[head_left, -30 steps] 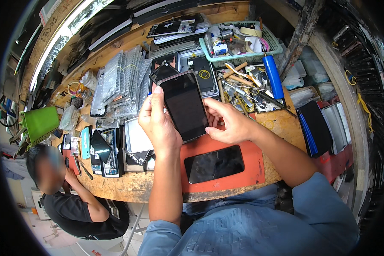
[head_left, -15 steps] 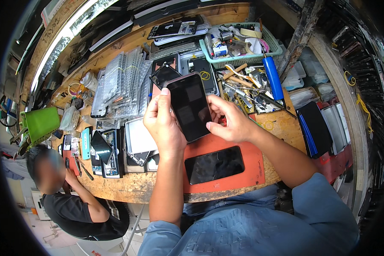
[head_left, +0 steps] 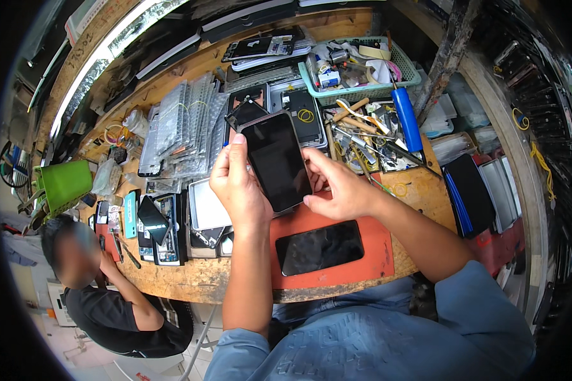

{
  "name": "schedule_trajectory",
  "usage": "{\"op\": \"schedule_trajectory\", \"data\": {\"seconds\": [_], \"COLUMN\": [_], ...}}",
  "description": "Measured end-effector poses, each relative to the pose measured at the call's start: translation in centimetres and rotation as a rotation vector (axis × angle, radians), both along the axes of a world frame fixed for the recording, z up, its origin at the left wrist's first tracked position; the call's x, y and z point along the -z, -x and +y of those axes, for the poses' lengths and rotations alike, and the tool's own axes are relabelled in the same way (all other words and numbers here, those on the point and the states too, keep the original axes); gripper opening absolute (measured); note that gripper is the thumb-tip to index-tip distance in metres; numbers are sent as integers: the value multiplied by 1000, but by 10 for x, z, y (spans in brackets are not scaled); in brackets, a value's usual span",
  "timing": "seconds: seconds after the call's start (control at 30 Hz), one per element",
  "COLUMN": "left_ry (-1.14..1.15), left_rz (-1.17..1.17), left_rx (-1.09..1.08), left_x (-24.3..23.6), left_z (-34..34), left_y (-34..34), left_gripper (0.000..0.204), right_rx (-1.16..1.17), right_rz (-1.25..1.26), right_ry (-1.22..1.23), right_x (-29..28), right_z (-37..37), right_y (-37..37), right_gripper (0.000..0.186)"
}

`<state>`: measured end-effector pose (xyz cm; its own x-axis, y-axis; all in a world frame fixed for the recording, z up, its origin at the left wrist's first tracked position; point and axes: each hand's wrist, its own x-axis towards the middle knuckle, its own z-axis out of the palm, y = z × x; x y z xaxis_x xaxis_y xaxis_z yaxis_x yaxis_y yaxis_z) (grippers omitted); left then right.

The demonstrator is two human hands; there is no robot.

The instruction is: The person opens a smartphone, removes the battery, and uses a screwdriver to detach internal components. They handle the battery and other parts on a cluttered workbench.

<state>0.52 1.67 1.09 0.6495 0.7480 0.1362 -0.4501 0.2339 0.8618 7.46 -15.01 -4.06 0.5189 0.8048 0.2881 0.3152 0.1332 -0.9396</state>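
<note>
A smartphone (head_left: 276, 162) with a dark, blank screen is held up above the bench, screen toward me. My left hand (head_left: 240, 181) is closed round its left edge, thumb along the side near the upper corner. On the opposite edge, my right hand (head_left: 337, 186) grips it low down, thumb at the lower right corner and fingers partly hidden behind. Below, a second black phone (head_left: 320, 247) lies flat on the orange-red mat (head_left: 378, 254), its glossy screen reflecting light. Neither hand touches that one.
A green basket (head_left: 362, 94) of supplies stands at the back, near a tray of hand tools (head_left: 368, 136) and a blue cylinder (head_left: 407, 119). Stacked clear blister trays (head_left: 184, 120) and opened phones (head_left: 166, 232) fill the left. A co-worker (head_left: 111, 298) sits at lower left.
The phone and both hands have shifted slightly left and down. The faint lighter patches on its screen are no longer visible. The phone on the mat has stayed put.
</note>
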Motion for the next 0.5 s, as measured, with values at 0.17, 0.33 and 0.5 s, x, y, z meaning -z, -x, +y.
{"op": "schedule_trajectory", "data": {"seconds": [0.17,0.33,0.5], "left_ry": [1,14,19], "left_rz": [-36,-57,-71], "left_rx": [-5,36,4], "left_x": [1,9,10], "left_z": [2,3,7], "left_y": [0,-1,-1], "left_gripper": [23,22,22], "right_rx": [74,-2,-88], "right_rz": [3,144,507], "right_ry": [32,5,-42], "right_x": [-4,8,10], "right_z": [4,1,4], "right_y": [0,-15,-4], "right_gripper": [43,48,46]}}
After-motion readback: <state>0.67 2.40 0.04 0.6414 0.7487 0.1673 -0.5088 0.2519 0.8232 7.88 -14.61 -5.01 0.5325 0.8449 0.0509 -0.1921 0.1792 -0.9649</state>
